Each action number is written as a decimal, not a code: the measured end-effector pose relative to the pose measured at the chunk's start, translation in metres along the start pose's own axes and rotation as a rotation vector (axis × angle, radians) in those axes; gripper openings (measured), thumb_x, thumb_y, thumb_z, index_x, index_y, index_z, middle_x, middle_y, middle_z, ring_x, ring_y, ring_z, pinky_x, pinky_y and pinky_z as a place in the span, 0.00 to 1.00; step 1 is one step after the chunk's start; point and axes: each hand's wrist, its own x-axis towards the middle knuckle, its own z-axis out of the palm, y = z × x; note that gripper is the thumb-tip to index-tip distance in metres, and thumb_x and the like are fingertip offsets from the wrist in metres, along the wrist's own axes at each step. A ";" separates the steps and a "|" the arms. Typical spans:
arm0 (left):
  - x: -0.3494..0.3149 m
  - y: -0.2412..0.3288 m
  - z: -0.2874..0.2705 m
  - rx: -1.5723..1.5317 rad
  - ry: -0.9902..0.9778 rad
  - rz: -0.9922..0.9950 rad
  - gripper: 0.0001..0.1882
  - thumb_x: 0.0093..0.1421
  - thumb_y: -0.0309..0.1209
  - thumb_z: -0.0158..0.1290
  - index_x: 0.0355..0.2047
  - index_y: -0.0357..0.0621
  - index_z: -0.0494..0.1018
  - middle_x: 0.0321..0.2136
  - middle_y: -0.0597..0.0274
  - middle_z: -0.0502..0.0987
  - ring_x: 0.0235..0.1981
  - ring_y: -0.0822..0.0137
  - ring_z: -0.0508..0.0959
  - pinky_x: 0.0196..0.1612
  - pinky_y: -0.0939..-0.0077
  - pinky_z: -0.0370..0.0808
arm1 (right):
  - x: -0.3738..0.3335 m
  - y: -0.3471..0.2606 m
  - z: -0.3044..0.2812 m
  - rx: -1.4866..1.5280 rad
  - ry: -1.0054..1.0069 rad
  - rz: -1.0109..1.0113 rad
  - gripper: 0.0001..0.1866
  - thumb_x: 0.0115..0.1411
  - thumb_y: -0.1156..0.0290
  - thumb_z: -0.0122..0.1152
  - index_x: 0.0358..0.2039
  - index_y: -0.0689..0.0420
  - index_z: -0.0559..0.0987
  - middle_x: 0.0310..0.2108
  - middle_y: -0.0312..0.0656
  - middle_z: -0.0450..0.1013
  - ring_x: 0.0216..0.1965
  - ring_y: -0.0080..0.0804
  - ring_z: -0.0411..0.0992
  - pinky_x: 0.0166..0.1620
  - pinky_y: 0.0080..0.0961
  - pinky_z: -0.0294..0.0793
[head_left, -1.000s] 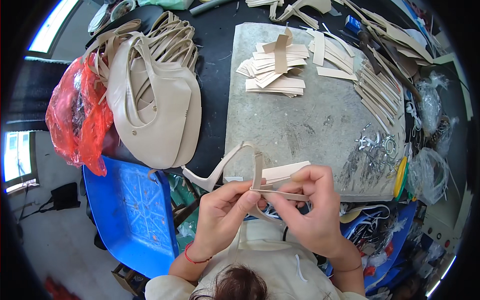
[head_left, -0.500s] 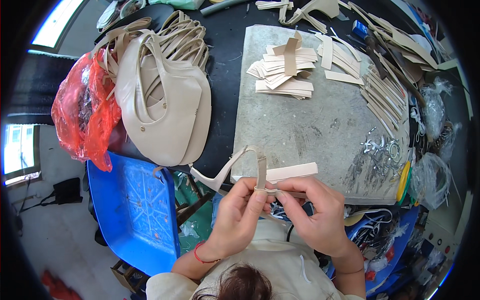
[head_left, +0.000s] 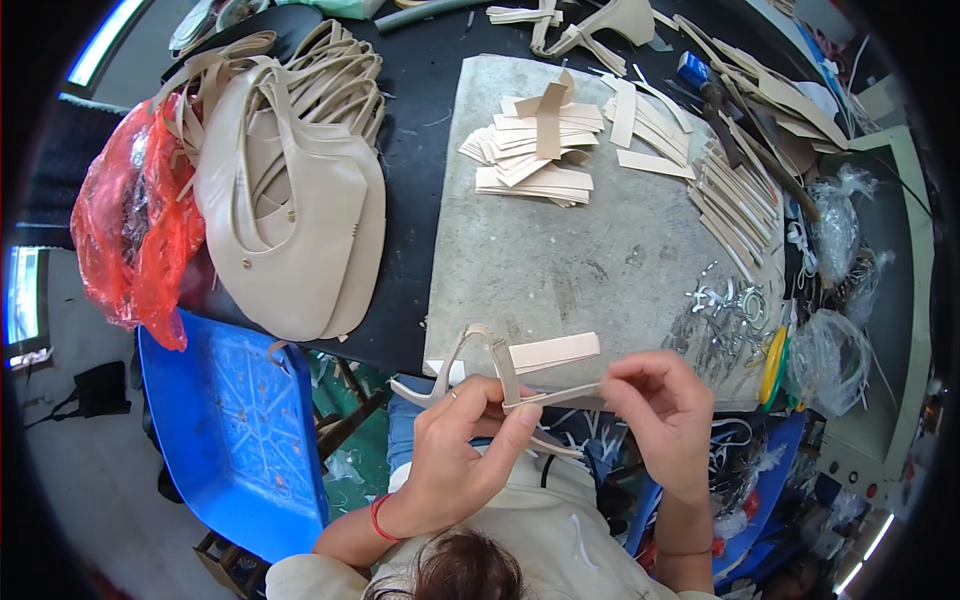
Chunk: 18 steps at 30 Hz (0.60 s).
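Strip [head_left: 565,396] stretched off beige strap [head_left: 503,370]; left hand [head_left: 465,440] pinching their junction, right hand [head_left: 665,425] pinching strip's end. Likely wrapping step; next calls for steady tension.

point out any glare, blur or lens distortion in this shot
Head view: glare whitens the bright rectangular window at mid-left and glints on the crumpled red plastic bag; head view: the fisheye bows the pale boxy cabinet at far right; head view: the narrow beige strap, held low centre, looks fairly sharp.

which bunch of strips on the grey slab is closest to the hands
The small pale bunch at the near edge of the grey slab; the other bunches lie farther up the slab.
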 end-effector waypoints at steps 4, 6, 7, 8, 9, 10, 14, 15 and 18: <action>0.016 0.006 0.009 0.131 0.066 0.048 0.09 0.57 0.23 0.55 0.37 0.30 0.71 0.25 0.53 0.77 0.24 0.67 0.79 0.27 0.78 0.77 | 0.020 -0.003 0.004 -0.116 0.068 -0.024 0.07 0.53 0.79 0.63 0.33 0.63 0.76 0.26 0.40 0.75 0.27 0.20 0.74 0.32 0.16 0.74; 0.022 0.002 0.010 0.203 0.092 0.044 0.11 0.57 0.23 0.55 0.39 0.30 0.70 0.26 0.54 0.77 0.23 0.71 0.78 0.25 0.81 0.76 | 0.026 0.001 0.005 -0.182 0.017 -0.021 0.05 0.55 0.80 0.61 0.33 0.63 0.76 0.27 0.37 0.75 0.28 0.17 0.72 0.32 0.14 0.72; 0.025 0.000 0.010 0.249 0.086 0.042 0.11 0.57 0.22 0.54 0.40 0.30 0.70 0.27 0.55 0.77 0.22 0.74 0.77 0.25 0.84 0.74 | 0.029 0.002 0.006 -0.215 -0.009 -0.018 0.05 0.56 0.80 0.60 0.33 0.64 0.75 0.27 0.35 0.74 0.28 0.16 0.71 0.31 0.13 0.71; 0.028 -0.001 0.010 0.294 0.079 0.040 0.12 0.57 0.22 0.54 0.41 0.30 0.70 0.28 0.56 0.78 0.22 0.78 0.76 0.24 0.87 0.73 | 0.030 0.001 0.006 -0.248 0.001 -0.028 0.05 0.55 0.80 0.61 0.33 0.63 0.75 0.26 0.35 0.74 0.27 0.16 0.71 0.31 0.14 0.71; 0.029 -0.002 0.010 0.318 0.093 0.050 0.12 0.57 0.22 0.55 0.41 0.30 0.70 0.28 0.57 0.78 0.21 0.79 0.75 0.23 0.86 0.72 | 0.030 0.002 0.008 -0.282 0.007 -0.030 0.06 0.55 0.79 0.61 0.33 0.63 0.75 0.25 0.35 0.74 0.26 0.16 0.71 0.30 0.14 0.71; 0.030 -0.003 0.011 0.342 0.105 0.060 0.12 0.56 0.22 0.55 0.40 0.31 0.70 0.27 0.57 0.77 0.20 0.79 0.74 0.21 0.86 0.71 | 0.030 0.002 0.010 -0.315 0.012 -0.032 0.06 0.54 0.79 0.62 0.33 0.63 0.75 0.25 0.36 0.74 0.25 0.16 0.71 0.29 0.14 0.71; 0.033 -0.007 0.014 0.510 0.125 0.139 0.12 0.54 0.22 0.57 0.39 0.33 0.70 0.25 0.58 0.76 0.16 0.80 0.71 0.19 0.85 0.67 | 0.032 0.003 0.017 -0.428 0.026 -0.108 0.06 0.53 0.78 0.62 0.30 0.62 0.74 0.21 0.40 0.72 0.20 0.23 0.71 0.24 0.22 0.70; 0.034 -0.006 0.017 0.540 0.142 0.167 0.11 0.53 0.23 0.57 0.37 0.34 0.70 0.23 0.57 0.75 0.16 0.72 0.71 0.20 0.78 0.68 | 0.034 -0.001 0.017 -0.473 0.017 -0.127 0.06 0.52 0.78 0.62 0.31 0.62 0.74 0.21 0.40 0.72 0.19 0.23 0.70 0.23 0.22 0.69; 0.035 -0.006 0.019 0.596 0.144 0.196 0.11 0.53 0.23 0.56 0.36 0.36 0.69 0.20 0.56 0.72 0.17 0.65 0.72 0.21 0.72 0.68 | 0.040 -0.006 0.000 -0.669 0.005 -0.047 0.09 0.52 0.77 0.63 0.33 0.62 0.73 0.19 0.39 0.71 0.17 0.22 0.67 0.20 0.21 0.65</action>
